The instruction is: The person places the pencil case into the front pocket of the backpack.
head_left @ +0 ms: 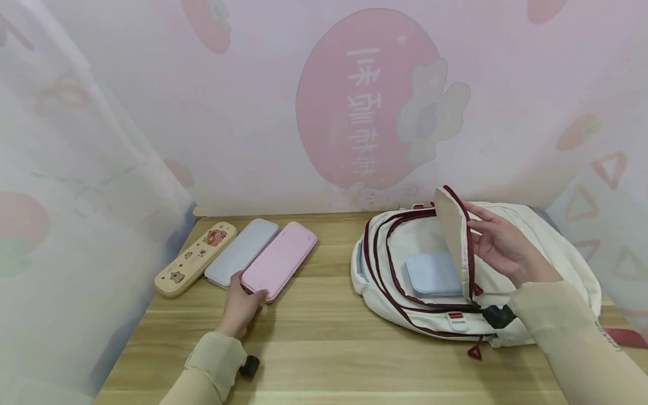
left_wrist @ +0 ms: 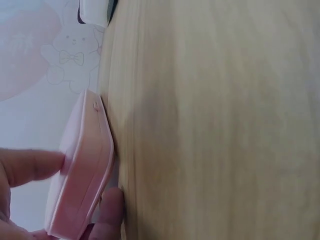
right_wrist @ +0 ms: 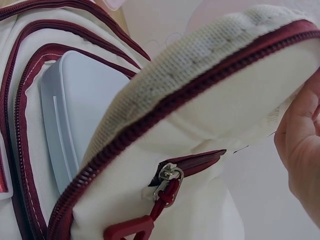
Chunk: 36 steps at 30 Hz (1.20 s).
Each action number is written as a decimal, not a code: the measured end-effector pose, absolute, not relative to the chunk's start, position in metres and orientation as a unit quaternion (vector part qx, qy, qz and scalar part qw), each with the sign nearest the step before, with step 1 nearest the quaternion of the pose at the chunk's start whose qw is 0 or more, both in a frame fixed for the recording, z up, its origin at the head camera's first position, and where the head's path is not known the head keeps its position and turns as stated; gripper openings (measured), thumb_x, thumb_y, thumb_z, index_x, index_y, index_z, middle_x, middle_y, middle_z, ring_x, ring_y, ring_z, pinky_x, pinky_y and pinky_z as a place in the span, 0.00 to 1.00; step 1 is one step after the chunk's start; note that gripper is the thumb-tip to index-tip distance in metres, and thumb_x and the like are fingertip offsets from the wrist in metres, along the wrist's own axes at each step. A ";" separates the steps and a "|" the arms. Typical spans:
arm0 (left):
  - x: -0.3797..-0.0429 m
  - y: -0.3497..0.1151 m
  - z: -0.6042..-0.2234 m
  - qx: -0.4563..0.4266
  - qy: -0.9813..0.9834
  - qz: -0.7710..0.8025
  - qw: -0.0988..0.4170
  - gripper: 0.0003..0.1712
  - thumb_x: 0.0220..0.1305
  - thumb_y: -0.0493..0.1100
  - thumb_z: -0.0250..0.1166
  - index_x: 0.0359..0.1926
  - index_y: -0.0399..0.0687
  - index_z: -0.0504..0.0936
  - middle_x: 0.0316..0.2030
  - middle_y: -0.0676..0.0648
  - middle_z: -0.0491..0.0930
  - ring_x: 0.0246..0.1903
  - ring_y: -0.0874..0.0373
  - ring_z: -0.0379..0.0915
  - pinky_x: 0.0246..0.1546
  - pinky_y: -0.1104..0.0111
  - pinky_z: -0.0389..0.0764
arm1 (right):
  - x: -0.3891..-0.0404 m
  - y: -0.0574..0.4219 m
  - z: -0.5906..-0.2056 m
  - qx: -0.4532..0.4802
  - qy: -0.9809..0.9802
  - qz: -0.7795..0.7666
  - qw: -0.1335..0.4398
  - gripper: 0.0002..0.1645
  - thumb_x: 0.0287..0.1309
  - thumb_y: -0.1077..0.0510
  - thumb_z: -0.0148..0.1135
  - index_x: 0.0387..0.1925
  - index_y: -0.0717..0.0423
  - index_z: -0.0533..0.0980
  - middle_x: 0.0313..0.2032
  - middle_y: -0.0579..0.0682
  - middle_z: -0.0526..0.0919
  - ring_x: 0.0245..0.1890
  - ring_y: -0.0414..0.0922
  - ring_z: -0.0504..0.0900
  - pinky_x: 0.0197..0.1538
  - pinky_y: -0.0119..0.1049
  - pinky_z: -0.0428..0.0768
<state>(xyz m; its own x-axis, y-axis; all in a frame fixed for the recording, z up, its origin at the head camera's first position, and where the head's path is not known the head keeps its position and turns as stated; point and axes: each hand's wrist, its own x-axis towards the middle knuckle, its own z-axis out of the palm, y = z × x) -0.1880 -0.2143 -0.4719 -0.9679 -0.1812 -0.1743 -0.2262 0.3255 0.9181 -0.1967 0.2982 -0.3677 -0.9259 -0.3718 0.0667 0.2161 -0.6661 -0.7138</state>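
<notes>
Evidently, the back of the scene is closed in by a pale pink-and-white printed backdrop, in front of which a wood-grain table is set. Well to the right of the left hand and its grip, a white fabric backpack with dark-red zips is laid down, its rounded cream fabric front flap held up by the right hand. Just ahead of the left grip, a pale-pink flat case with rounded corners is placed; to its left a grey-white flat case and a cream-yellow oblong case printed with cartoon figures are lined up. To the left of the right grip, a pale-blue flat case is contained in the open pocket, partly hidden by the flap.

By the look of it, only part has been done: one case is already housed in the pocket, three are left outside, and the pink one is grasped but not yet brought across.

The left forearm is stretched forward, and the pink case is pinched at its near end between thumb and fingers; whether it is lifted cannot be told. The right forearm is angled in from the lower right, and the flap's zipped edge is gripped by the fingers.
</notes>
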 end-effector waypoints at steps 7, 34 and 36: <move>-0.189 -0.210 -0.472 -0.134 0.763 0.632 -0.001 0.43 0.70 0.25 0.55 0.78 0.32 0.42 0.56 0.32 0.65 0.29 0.61 0.70 0.25 0.73 0.79 | -0.195 0.298 -0.365 -0.098 0.377 -0.907 0.162 0.28 0.81 0.70 0.34 0.60 0.57 0.81 0.53 0.56 0.86 0.45 0.51 0.87 0.47 0.39 0.85; -0.189 -0.211 -0.468 -0.164 0.677 0.718 -0.004 0.41 0.76 0.28 0.51 0.80 0.44 0.40 0.70 0.34 0.48 0.39 0.62 0.73 0.35 0.71 0.84 | -0.195 0.286 -0.363 -0.082 0.401 -0.899 0.158 0.25 0.79 0.71 0.39 0.59 0.55 0.82 0.51 0.54 0.86 0.42 0.50 0.87 0.45 0.37 0.85; -0.188 -0.211 -0.466 -0.164 0.677 0.717 -0.001 0.41 0.75 0.28 0.51 0.80 0.43 0.41 0.70 0.34 0.47 0.39 0.63 0.74 0.35 0.71 0.84 | -0.196 0.283 -0.364 -0.089 0.398 -0.899 0.160 0.26 0.79 0.72 0.40 0.59 0.55 0.82 0.51 0.54 0.86 0.41 0.49 0.88 0.44 0.36 0.85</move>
